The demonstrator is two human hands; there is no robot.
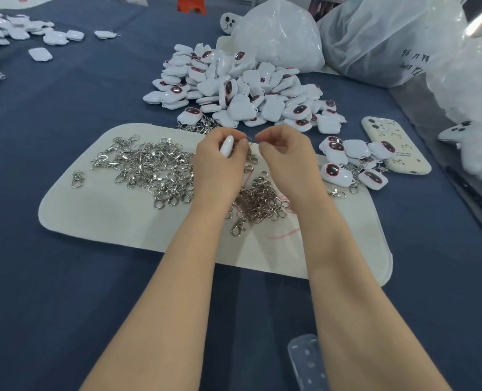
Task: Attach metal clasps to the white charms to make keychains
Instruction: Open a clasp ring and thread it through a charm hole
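Note:
My left hand (218,162) grips a white charm (227,146) above the pale mat (98,210). My right hand (288,153) is curled beside it and pinches a small metal ring (250,140) of a clasp between the two hands. A heap of metal clasps (155,170) lies on the mat to the left, and more clasps (259,204) lie under my wrists. A big pile of white charms (242,91) sits just beyond my hands.
Several charms with clasps on them (352,162) lie at the right, next to a cream phone case (395,145). Plastic bags (375,38) stand at the back right. More charms (17,32) are scattered at the far left on the blue cloth (64,292).

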